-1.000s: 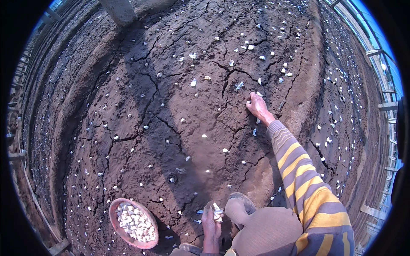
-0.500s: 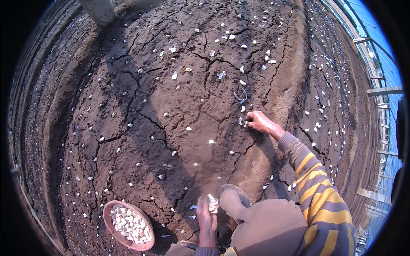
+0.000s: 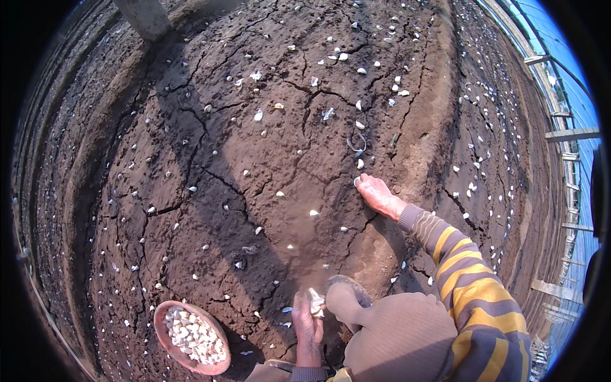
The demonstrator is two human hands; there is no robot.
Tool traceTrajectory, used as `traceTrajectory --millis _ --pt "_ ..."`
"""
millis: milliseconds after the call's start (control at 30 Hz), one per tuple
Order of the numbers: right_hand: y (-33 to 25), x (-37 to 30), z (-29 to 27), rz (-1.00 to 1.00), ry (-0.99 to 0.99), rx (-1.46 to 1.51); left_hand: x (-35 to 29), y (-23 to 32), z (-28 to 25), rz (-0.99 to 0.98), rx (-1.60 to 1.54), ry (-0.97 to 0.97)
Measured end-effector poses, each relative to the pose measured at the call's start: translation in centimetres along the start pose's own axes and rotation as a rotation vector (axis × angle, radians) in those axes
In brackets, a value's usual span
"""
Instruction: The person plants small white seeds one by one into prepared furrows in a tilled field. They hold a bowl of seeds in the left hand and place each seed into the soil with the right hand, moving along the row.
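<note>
My right hand (image 3: 380, 196) reaches over the cracked brown soil, its fingers pinched on a white garlic clove (image 3: 357, 181) at the ground. Just beyond the fingertips lies another garlic clove (image 3: 360, 163). Close to my knee, my left hand (image 3: 306, 326) is closed around several garlic cloves (image 3: 316, 302), which show between thumb and fingers. A reddish oval bowl (image 3: 213, 367) heaped with garlic cloves (image 3: 194, 334) rests on the soil, left of that hand. How many cloves the left palm hides I cannot tell.
Many cloves and bits of papery skin dot the soil bed (image 3: 280, 159), some in rough lines. A post (image 3: 145, 18) stands at the far left. Furrows run along both sides. At the right rises a frame with blue sheeting (image 3: 582, 184). My bent knee (image 3: 401, 337) fills the lower middle.
My right hand has shifted slightly left and nearer, its fingertips now over the clove that lay beside them. My left hand and the bowl stay almost where they were.
</note>
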State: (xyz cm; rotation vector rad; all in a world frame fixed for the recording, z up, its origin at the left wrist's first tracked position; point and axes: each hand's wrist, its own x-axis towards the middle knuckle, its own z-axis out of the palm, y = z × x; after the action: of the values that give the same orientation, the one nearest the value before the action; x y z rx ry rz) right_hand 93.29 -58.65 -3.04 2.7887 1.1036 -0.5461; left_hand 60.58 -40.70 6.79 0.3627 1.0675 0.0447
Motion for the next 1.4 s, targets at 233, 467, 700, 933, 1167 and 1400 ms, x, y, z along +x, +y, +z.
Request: traceTrajectory --millis 233,467,700,933,1167,1400 --pt "2.1 0.3 1.3 -0.17 0.039 0.078 -0.4 0.3 0.5 0.017 -0.04 -0.04" --pt "4.2 4.2 -2.4 0.437 0.198 0.395 -0.7 -0.3 -1.3 0.03 -0.007 -0.033" --pt "4.3 5.0 -0.9 0.402 0.177 0.382 -0.6 -0.9 -1.9 0.016 0.042 -0.042" --pt "-0.5 5.0 -0.9 0.146 0.41 0.733 -0.4 -1.5 -2.2 -0.009 0.037 -0.027" --pt "-3.1 5.5 -0.2 -0.073 0.512 0.286 -0.1 -1.1 -1.3 -0.027 0.001 -0.018" --pt "-2.3 6.4 0.2 -0.181 0.424 0.141 0.6 -1.7 -1.0 -0.054 -0.017 -0.01"
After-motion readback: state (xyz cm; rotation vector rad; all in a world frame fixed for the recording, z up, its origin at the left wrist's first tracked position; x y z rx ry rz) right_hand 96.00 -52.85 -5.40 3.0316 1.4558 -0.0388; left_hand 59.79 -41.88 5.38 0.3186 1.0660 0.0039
